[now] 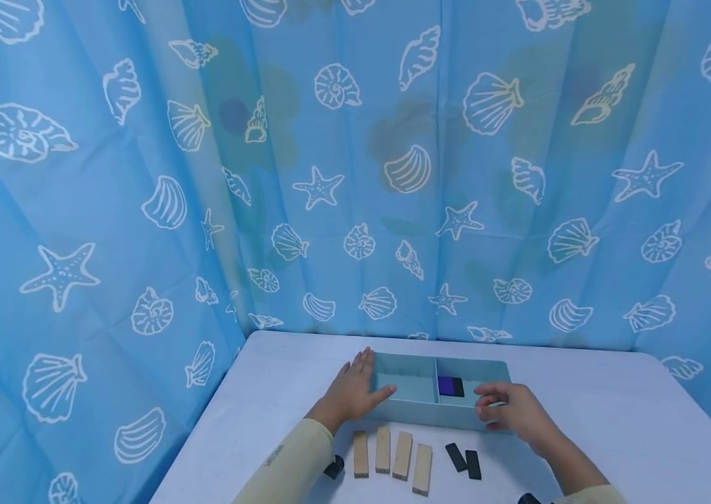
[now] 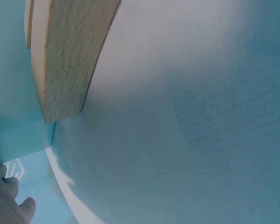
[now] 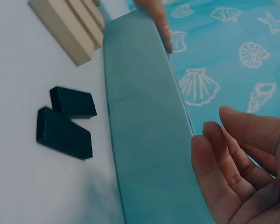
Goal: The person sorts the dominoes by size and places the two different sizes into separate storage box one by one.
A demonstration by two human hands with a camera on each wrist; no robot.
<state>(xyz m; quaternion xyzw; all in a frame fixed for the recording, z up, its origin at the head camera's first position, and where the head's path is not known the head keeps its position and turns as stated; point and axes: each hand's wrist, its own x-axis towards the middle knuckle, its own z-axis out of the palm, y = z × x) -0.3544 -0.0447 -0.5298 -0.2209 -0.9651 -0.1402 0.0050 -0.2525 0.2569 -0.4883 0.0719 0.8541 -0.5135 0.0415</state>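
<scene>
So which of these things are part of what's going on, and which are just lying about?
Part of the job, it seems:
teal box, with the left hand at its left end and right hand by its right
purple piece and black piece inside it
four wooden blocks and two black blocks in front

Just surroundings:
white table
seashell curtain

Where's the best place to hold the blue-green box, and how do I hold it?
Hold the box by its two short end walls, coming from left and right at once. It's long and open on top, so holding both ends should probably keep it level, with the purple block inside staying put.
</scene>
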